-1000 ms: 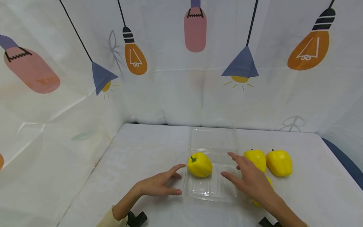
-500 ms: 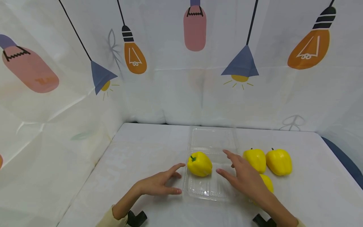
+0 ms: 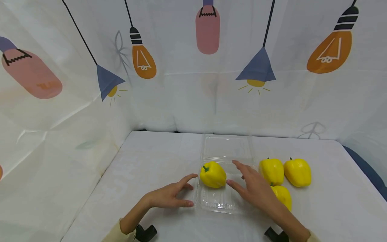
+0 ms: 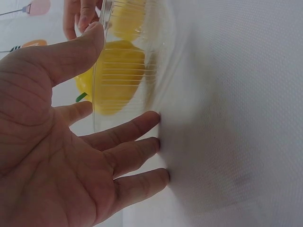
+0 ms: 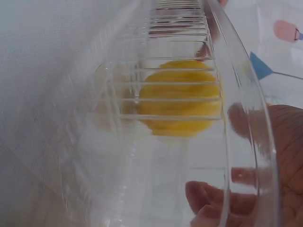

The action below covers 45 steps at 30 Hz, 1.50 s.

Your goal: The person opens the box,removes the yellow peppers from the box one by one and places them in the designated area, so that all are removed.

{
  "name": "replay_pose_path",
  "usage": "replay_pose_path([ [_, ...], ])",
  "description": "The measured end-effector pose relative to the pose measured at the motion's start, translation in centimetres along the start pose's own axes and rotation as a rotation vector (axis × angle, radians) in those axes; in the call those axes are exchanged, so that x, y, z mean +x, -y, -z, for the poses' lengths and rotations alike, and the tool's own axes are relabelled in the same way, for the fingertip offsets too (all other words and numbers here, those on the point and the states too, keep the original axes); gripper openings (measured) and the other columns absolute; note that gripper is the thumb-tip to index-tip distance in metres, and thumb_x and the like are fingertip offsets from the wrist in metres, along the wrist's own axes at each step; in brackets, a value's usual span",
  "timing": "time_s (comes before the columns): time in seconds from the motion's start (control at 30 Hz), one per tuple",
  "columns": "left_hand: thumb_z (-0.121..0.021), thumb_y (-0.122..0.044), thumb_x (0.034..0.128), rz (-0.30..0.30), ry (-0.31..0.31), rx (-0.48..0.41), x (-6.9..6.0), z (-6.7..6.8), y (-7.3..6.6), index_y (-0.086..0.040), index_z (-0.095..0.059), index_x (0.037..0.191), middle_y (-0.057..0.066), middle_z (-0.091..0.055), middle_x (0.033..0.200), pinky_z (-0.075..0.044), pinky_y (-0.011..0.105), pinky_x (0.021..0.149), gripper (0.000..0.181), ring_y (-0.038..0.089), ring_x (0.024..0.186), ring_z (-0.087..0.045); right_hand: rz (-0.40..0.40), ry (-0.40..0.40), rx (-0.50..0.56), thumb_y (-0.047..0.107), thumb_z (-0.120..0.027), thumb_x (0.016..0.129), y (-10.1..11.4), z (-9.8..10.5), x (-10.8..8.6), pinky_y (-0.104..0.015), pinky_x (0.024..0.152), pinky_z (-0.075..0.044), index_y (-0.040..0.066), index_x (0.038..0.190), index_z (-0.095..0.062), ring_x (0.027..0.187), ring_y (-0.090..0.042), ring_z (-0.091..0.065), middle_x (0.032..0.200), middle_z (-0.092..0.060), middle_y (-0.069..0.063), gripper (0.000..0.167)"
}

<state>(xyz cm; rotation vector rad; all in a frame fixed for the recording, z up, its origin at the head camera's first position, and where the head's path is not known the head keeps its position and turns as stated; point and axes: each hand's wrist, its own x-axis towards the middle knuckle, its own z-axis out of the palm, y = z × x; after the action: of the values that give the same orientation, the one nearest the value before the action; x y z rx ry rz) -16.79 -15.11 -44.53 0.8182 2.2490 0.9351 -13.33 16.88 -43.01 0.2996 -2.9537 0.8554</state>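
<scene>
A yellow bell pepper (image 3: 213,174) with a green stem lies in the left part of a clear plastic container (image 3: 216,205). My left hand (image 3: 169,196) is beside the container's left edge with fingers spread. In the left wrist view its thumb (image 4: 78,52) is at the rim, and three fingertips reach down to the table; whether the thumb touches is unclear. My right hand (image 3: 257,188) hovers over the container's right part, thumb and forefinger apart, holding nothing. The thumb tip is close to the pepper. Through the clear wall the right wrist view shows the same pepper (image 5: 180,99).
The container's flat lid (image 3: 226,147) lies folded back behind it. To the right are more yellow bell peppers: one (image 3: 271,171) behind my right hand, another (image 3: 297,172) farther right, and a third (image 3: 282,197) partly hidden by my wrist. A printed cloth (image 3: 187,97) hangs behind the table.
My right hand has moved left over the container, closer to the pepper inside, uncovering more of the pepper by its wrist. The left hand has stayed in place.
</scene>
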Motion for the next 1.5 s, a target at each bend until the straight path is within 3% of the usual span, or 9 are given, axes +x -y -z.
replay_pose_path([
  [0.43, -0.069, -0.042, 0.0918, -0.004, 0.001, 0.001, 0.0, 0.0, 0.1, -0.030, -0.014, 0.156, 0.004, -0.055, 0.136, -0.033, 0.054, 0.108, 0.085, 0.025, 0.134, -0.043, -0.033, 0.049, 0.026, 0.054, -0.068, 0.088, 0.7, -0.7, 0.4, -0.043, 0.075, -0.056, 0.025, 0.151, -0.038, 0.102, -0.026, -0.063, 0.141, -0.051, -0.010, 0.076],
  [0.93, -0.069, -0.041, 0.0921, -0.004, 0.005, -0.010, -0.1, 0.1, 0.1, -0.032, -0.014, 0.156, 0.004, -0.055, 0.137, -0.033, 0.055, 0.108, 0.085, 0.024, 0.134, -0.043, -0.024, 0.066, 0.038, 0.059, -0.065, 0.088, 1.6, -1.1, 1.0, -0.051, 0.087, -0.052, 0.027, 0.151, -0.037, 0.110, -0.026, -0.059, 0.145, -0.049, -0.008, 0.076],
  [1.5, -0.069, -0.042, 0.0921, -0.007, 0.003, -0.007, -0.1, 0.1, 0.0, -0.031, -0.014, 0.156, 0.004, -0.055, 0.137, -0.033, 0.055, 0.108, 0.085, 0.025, 0.134, -0.043, -0.042, 0.099, 0.039, 0.053, -0.069, 0.088, 2.6, -1.3, 1.4, -0.055, 0.090, -0.050, 0.026, 0.151, -0.039, 0.119, -0.030, -0.055, 0.146, -0.049, -0.007, 0.074],
])
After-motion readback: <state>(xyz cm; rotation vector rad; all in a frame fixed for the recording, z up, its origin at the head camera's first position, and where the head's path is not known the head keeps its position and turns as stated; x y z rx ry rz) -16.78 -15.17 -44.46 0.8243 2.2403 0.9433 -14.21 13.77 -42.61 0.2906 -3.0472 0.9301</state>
